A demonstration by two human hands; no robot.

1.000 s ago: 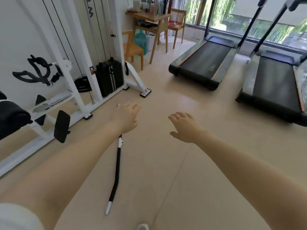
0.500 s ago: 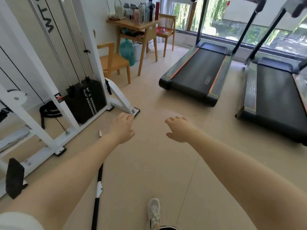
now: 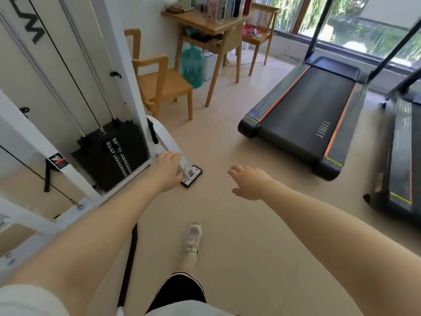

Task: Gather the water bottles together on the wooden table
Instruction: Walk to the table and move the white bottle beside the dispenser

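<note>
The wooden table (image 3: 206, 23) stands far ahead by the wall, top centre. Several water bottles (image 3: 224, 8) stand close together on its far part, their tops cut off by the frame edge. Both my arms reach forward over the floor, well short of the table. My left hand (image 3: 167, 171) hovers above the foot of the white cable machine, fingers loosely curled, holding nothing. My right hand (image 3: 249, 182) is beside it, palm down, fingers apart and empty.
A white cable machine (image 3: 109, 92) with a black weight stack fills the left. A wooden chair (image 3: 164, 87) stands before the table, a second chair (image 3: 259, 30) behind it, a green water jug (image 3: 192, 65) underneath. Two treadmills (image 3: 305, 115) lie right. A black bar (image 3: 129, 258) lies on the floor.
I have walked forward: the table, chair and treadmills are nearer and larger. Both hands stay stretched out and empty. My right foot has stepped into view.
</note>
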